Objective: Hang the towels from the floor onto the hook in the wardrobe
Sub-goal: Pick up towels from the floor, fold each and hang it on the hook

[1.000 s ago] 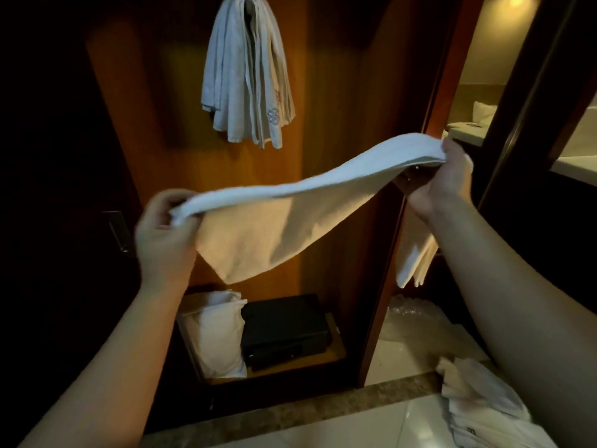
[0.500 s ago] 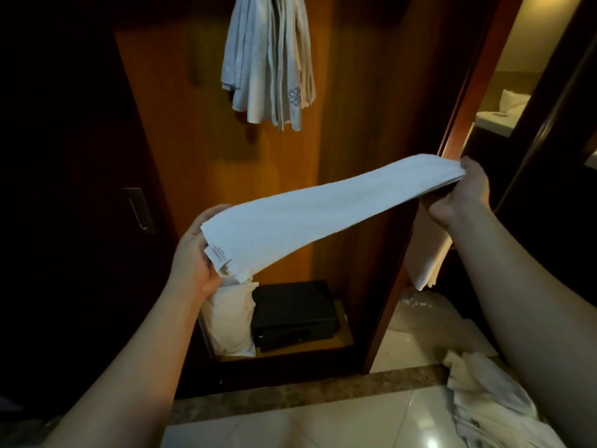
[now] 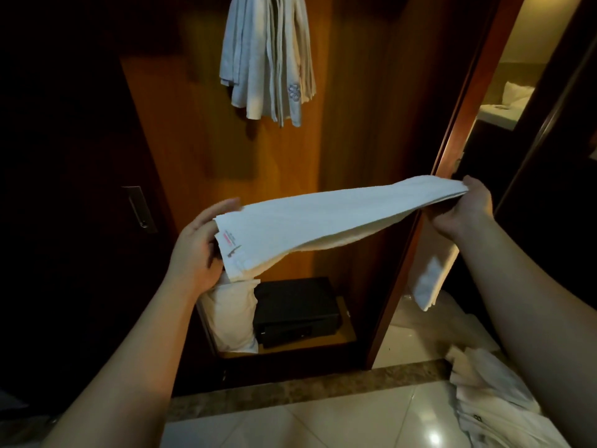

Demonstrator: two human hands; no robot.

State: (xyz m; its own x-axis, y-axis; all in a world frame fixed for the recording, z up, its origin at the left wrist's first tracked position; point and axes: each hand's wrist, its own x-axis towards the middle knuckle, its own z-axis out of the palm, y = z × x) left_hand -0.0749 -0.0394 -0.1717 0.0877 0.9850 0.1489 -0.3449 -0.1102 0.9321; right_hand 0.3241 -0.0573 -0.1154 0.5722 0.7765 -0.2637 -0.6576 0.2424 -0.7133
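A white folded towel [image 3: 323, 221] is stretched between both hands in front of the open wardrobe. My left hand [image 3: 197, 250] holds its labelled end from below, fingers extended under the cloth. My right hand [image 3: 465, 208] pinches the other end, and a loose part of the towel hangs down below that hand. Several white towels [image 3: 268, 56] hang bunched at the top of the wardrobe; the hook itself is hidden by them. A pile of white towels [image 3: 494, 409] lies on the tiled floor at the lower right.
A black safe [image 3: 295, 310] and a white bag [image 3: 232, 318] sit on the wardrobe's bottom shelf. A dark sliding door with a recessed handle [image 3: 140, 208] is to the left. A wooden door frame [image 3: 452, 150] stands to the right, with a bedroom beyond it.
The towel has been folded narrower and lowered. My left hand turned from gripping over the end to supporting it from below. The view tilted down slightly.
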